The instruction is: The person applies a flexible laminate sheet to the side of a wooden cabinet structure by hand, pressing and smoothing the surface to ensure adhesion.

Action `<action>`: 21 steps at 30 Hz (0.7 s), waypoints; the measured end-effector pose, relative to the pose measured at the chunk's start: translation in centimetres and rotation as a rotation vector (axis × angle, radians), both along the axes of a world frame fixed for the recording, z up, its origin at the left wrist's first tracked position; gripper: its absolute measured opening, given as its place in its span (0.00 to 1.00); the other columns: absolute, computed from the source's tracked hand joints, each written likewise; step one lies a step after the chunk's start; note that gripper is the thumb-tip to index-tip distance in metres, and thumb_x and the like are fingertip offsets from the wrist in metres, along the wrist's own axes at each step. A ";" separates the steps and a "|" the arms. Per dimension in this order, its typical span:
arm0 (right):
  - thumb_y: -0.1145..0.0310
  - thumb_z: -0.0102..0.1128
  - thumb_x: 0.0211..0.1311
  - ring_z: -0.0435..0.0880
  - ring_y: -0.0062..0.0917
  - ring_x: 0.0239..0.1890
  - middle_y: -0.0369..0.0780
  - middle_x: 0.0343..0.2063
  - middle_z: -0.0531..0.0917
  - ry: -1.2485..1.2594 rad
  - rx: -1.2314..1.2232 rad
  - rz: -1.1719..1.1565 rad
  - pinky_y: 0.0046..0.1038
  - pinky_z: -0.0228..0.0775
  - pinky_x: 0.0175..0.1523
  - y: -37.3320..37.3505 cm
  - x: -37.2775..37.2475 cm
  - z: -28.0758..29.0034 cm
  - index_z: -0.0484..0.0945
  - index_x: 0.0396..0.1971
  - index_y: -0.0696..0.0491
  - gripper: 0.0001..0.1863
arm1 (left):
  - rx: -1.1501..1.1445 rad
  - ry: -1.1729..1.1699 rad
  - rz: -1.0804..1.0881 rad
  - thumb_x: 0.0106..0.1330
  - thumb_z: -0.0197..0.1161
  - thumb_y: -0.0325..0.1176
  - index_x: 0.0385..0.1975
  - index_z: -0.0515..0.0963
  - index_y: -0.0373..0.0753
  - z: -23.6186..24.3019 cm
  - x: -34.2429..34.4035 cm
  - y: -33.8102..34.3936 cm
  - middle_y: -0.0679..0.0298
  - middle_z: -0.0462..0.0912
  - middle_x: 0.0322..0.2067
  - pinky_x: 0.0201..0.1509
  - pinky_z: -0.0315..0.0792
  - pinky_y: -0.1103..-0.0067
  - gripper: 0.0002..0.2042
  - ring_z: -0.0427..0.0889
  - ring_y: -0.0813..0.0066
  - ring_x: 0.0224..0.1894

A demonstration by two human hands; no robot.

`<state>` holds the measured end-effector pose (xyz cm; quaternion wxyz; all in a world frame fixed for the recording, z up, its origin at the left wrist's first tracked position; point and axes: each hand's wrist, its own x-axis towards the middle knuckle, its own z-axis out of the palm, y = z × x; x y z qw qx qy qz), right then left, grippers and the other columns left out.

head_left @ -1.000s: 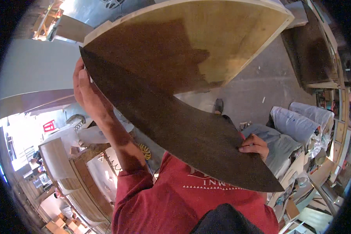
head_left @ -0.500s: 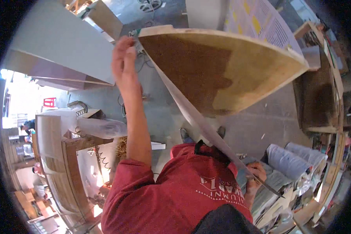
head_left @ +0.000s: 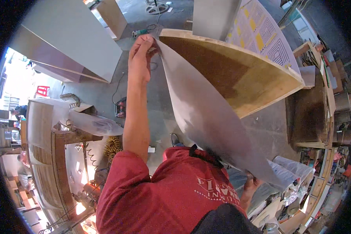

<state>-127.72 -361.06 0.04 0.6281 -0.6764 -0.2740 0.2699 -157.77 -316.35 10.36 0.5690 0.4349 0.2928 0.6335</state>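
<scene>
A long, thin, curved-edged sheet [head_left: 199,101] with a pale grey face slants from upper middle down to lower right, between both my hands. My left hand [head_left: 140,60] grips its top corner, fingers bent around the edge near the tip of a plywood panel [head_left: 261,87]. That panel has a curved pale edge and a darker brown patch. Lower right, my right hand [head_left: 251,183] holds the sheet's other end, partly hidden beneath it.
A large white panel [head_left: 74,39] stands upper left, near a green power tool [head_left: 140,32]. A red tool [head_left: 121,107] lies on the floor. Plastic-covered rolls [head_left: 292,167] sit lower right, a brown wooden box [head_left: 308,117] right. Two people [head_left: 23,165] are at far left.
The sheet has turned from its dark side to its pale face. My left hand has moved up and to the right with its corner; my right hand has moved lower.
</scene>
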 end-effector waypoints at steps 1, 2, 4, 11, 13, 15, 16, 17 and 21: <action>0.68 0.64 0.52 0.79 0.25 0.35 0.38 0.33 0.80 -0.051 0.047 0.008 0.28 0.71 0.42 0.5 0.2 0.1 0.77 0.36 0.59 0.14 | -0.005 -0.003 -0.001 0.67 0.56 0.33 0.35 0.76 0.39 -0.1 -0.1 0.0 0.71 0.77 0.31 0.44 0.67 0.83 0.05 0.74 0.82 0.35; 0.69 0.64 0.51 0.79 0.25 0.37 0.38 0.34 0.80 -0.102 0.095 0.018 0.28 0.70 0.43 0.7 0.3 0.1 0.77 0.37 0.58 0.14 | 0.013 0.008 -0.025 0.67 0.55 0.33 0.34 0.75 0.40 -0.1 -0.3 0.0 0.71 0.76 0.31 0.44 0.67 0.82 0.05 0.73 0.82 0.35; 0.70 0.64 0.50 0.78 0.24 0.36 0.38 0.34 0.80 -0.115 0.084 -0.019 0.28 0.70 0.43 0.4 0.1 -0.2 0.77 0.36 0.58 0.13 | 0.026 0.013 -0.044 0.67 0.55 0.32 0.34 0.74 0.40 -0.3 -0.7 -0.1 0.72 0.75 0.30 0.44 0.66 0.82 0.04 0.73 0.82 0.34; 0.61 0.65 0.50 0.76 0.24 0.32 0.37 0.32 0.80 -0.238 -0.055 -0.010 0.25 0.67 0.40 -0.7 -0.8 0.8 0.79 0.33 0.58 0.16 | 0.119 -0.099 -0.100 0.68 0.54 0.33 0.36 0.73 0.38 -2.9 -2.2 0.6 0.67 0.74 0.32 0.46 0.67 0.79 0.06 0.72 0.77 0.37; 0.60 0.65 0.49 0.76 0.25 0.29 0.37 0.29 0.80 -0.259 -0.072 0.022 0.25 0.67 0.36 -0.6 -1.4 1.7 0.79 0.31 0.58 0.16 | 0.146 -0.105 -0.138 0.69 0.53 0.34 0.38 0.73 0.36 -3.2 -2.2 1.5 0.64 0.75 0.34 0.48 0.68 0.77 0.08 0.73 0.72 0.38; 0.59 0.65 0.49 0.76 0.26 0.26 0.38 0.26 0.80 -0.277 -0.089 0.043 0.25 0.66 0.33 -1.2 -1.6 1.5 0.80 0.29 0.58 0.16 | 0.157 -0.118 -0.170 0.68 0.54 0.34 0.37 0.73 0.36 -3.3 -1.7 2.2 0.65 0.75 0.33 0.47 0.69 0.77 0.07 0.74 0.73 0.37; 0.61 0.65 0.48 0.75 0.26 0.23 0.38 0.23 0.79 -0.277 -0.015 0.068 0.25 0.65 0.29 -1.5 -1.8 1.0 0.81 0.27 0.58 0.14 | 0.151 -0.117 -0.181 0.68 0.54 0.34 0.37 0.73 0.36 -3.2 -1.3 2.4 0.65 0.75 0.33 0.47 0.69 0.77 0.07 0.74 0.73 0.37; 0.62 0.65 0.48 0.74 0.26 0.21 0.39 0.21 0.79 -0.276 0.018 0.072 0.25 0.65 0.28 -1.9 -2.0 0.8 0.81 0.27 0.57 0.13 | 0.154 -0.077 -0.134 0.68 0.55 0.35 0.37 0.74 0.37 -2.9 -0.8 2.5 0.65 0.75 0.33 0.47 0.69 0.78 0.08 0.74 0.74 0.37; 0.68 0.65 0.44 0.73 0.26 0.17 0.39 0.17 0.78 -0.469 0.018 0.061 0.25 0.62 0.23 -0.7 -4.0 2.4 0.83 0.26 0.55 0.08 | 0.160 -0.009 -0.053 0.67 0.57 0.37 0.37 0.75 0.38 -2.4 -0.7 2.8 0.67 0.76 0.32 0.47 0.68 0.79 0.09 0.74 0.77 0.36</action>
